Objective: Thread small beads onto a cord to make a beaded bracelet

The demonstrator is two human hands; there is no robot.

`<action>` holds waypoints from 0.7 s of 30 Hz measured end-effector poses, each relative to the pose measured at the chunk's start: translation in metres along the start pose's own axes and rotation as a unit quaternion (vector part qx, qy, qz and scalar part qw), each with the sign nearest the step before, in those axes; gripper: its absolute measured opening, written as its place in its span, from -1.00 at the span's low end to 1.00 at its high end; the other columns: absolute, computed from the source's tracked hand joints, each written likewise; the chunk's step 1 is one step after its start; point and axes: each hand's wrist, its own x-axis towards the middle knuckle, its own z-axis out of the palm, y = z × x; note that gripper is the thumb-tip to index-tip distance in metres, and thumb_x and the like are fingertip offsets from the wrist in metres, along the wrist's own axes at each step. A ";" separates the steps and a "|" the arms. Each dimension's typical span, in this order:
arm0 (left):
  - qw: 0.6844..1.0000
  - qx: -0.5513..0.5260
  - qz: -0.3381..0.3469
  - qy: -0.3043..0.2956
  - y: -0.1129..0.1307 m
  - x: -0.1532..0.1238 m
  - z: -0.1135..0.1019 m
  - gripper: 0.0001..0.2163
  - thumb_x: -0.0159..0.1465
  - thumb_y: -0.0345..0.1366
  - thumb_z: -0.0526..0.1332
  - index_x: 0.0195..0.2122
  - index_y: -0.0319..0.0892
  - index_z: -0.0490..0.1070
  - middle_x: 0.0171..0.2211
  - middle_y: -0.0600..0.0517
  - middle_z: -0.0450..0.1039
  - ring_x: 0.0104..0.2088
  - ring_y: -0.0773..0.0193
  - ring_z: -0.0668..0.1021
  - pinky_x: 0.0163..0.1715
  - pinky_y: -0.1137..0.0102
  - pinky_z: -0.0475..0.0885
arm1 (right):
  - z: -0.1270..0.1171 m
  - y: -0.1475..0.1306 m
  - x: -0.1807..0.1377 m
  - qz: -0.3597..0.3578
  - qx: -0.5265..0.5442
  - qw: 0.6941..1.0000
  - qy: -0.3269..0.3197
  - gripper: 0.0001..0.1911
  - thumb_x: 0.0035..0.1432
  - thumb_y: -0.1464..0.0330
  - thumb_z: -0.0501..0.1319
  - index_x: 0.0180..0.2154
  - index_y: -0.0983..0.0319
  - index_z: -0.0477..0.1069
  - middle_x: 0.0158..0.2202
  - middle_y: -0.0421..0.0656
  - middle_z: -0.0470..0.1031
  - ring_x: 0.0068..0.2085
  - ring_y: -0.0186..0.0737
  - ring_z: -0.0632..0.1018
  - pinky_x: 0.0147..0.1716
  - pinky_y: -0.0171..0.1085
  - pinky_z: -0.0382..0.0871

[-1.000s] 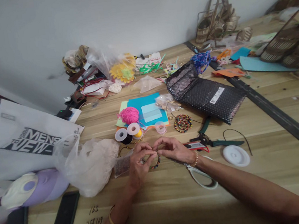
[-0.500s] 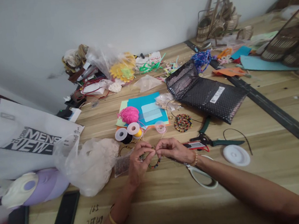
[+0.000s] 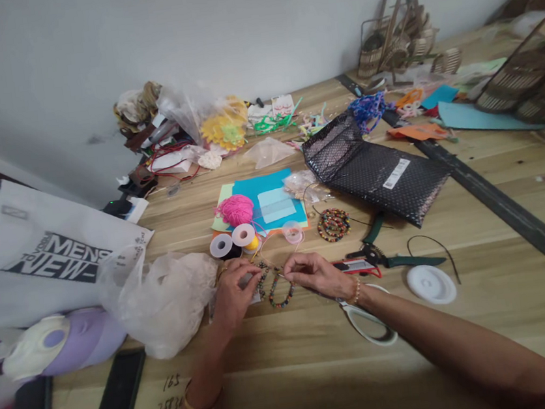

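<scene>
A strand of small coloured beads (image 3: 276,288) hangs in loops between my two hands, low over the wooden table (image 3: 321,369). My left hand (image 3: 232,294) pinches its left end, fingers closed, just above a small clear packet of beads. My right hand (image 3: 316,273) pinches the other end, fingertips pressed together. Both wrists carry thin bangles. A finished coil of coloured beads (image 3: 333,224) lies a little beyond my right hand.
Thread spools (image 3: 233,242), pink yarn (image 3: 235,209) and blue paper (image 3: 267,200) lie ahead. White-handled scissors (image 3: 367,322), green pliers (image 3: 389,258), a red cutter (image 3: 358,265) and a white lid (image 3: 430,284) sit right. A black mesh bag (image 3: 377,173), plastic bags (image 3: 163,302) and baskets (image 3: 396,36) surround.
My left hand has drawn away to the left, so the hands are apart and the bead strand now stretches and sags between them. My right hand has stayed nearly still.
</scene>
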 end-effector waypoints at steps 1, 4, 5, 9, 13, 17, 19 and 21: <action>0.999 0.029 0.008 -0.012 -0.001 0.000 0.000 -0.92 0.18 -0.35 0.23 -0.40 -0.14 0.52 -0.35 -0.02 0.45 -0.21 0.16 0.46 -0.15 0.24 0.38 | 0.000 0.000 0.000 0.001 -0.002 1.000 -0.001 -0.65 0.08 0.11 0.23 -0.41 0.30 0.37 -0.47 -0.22 0.32 -0.43 -0.35 0.30 -0.45 -0.37 0.18; 0.993 0.105 0.025 -0.051 -0.002 -0.002 0.003 -0.91 0.18 -0.38 0.22 -0.37 -0.13 0.53 -0.36 -0.02 0.43 -0.18 0.14 0.41 -0.13 0.21 0.36 | -0.001 0.000 -0.001 0.003 -0.004 1.000 0.000 -0.66 0.09 0.12 0.23 -0.41 0.31 0.37 -0.47 -0.22 0.32 -0.43 -0.36 0.30 -0.44 -0.37 0.18; 0.990 0.120 0.027 -0.063 -0.001 -0.003 0.005 -0.90 0.18 -0.40 0.22 -0.37 -0.14 0.53 -0.35 -0.03 0.42 -0.16 0.12 0.40 -0.13 0.21 0.36 | -0.001 0.000 0.000 0.004 -0.005 1.000 0.000 -0.66 0.09 0.12 0.23 -0.41 0.31 0.37 -0.47 -0.22 0.33 -0.43 -0.36 0.30 -0.44 -0.37 0.18; 0.982 0.163 0.030 -0.086 -0.001 -0.006 0.010 -0.89 0.17 -0.42 0.20 -0.34 -0.15 0.53 -0.31 -0.04 0.40 -0.12 0.10 0.38 -0.11 0.21 0.36 | -0.001 0.000 0.000 0.007 0.001 1.000 -0.002 -0.66 0.09 0.12 0.23 -0.41 0.31 0.37 -0.48 -0.23 0.32 -0.44 -0.37 0.29 -0.45 -0.37 0.17; 0.976 0.196 0.048 -0.082 -0.004 -0.007 0.015 -0.90 0.20 -0.37 0.19 -0.35 -0.15 0.51 -0.31 -0.04 0.40 -0.15 0.09 0.37 -0.12 0.20 0.35 | -0.001 0.001 0.000 0.009 0.001 1.000 -0.003 -0.66 0.09 0.13 0.24 -0.42 0.30 0.36 -0.48 -0.23 0.32 -0.44 -0.37 0.28 -0.46 -0.37 0.17; 0.977 0.196 0.057 -0.069 -0.006 -0.006 0.018 -0.90 0.21 -0.35 0.19 -0.37 -0.15 0.50 -0.34 -0.03 0.39 -0.17 0.09 0.36 -0.14 0.20 0.33 | 0.000 0.001 0.000 0.012 -0.004 1.000 -0.005 -0.66 0.09 0.11 0.23 -0.41 0.29 0.36 -0.49 -0.23 0.31 -0.45 -0.37 0.28 -0.47 -0.37 0.17; 0.979 0.186 0.052 -0.071 -0.005 -0.006 0.019 -0.90 0.21 -0.36 0.18 -0.37 -0.15 0.50 -0.35 -0.03 0.39 -0.16 0.10 0.36 -0.14 0.21 0.33 | 0.000 0.001 0.000 0.010 -0.002 1.000 -0.004 -0.64 0.08 0.10 0.23 -0.42 0.30 0.37 -0.49 -0.23 0.31 -0.45 -0.37 0.28 -0.46 -0.37 0.17; 0.981 0.173 0.045 -0.076 -0.005 -0.006 0.019 -0.90 0.21 -0.39 0.18 -0.37 -0.15 0.49 -0.34 -0.03 0.39 -0.15 0.10 0.36 -0.13 0.21 0.32 | 0.000 0.000 0.000 0.008 0.002 1.000 -0.004 -0.63 0.07 0.09 0.24 -0.42 0.30 0.36 -0.50 -0.23 0.31 -0.45 -0.37 0.28 -0.46 -0.37 0.17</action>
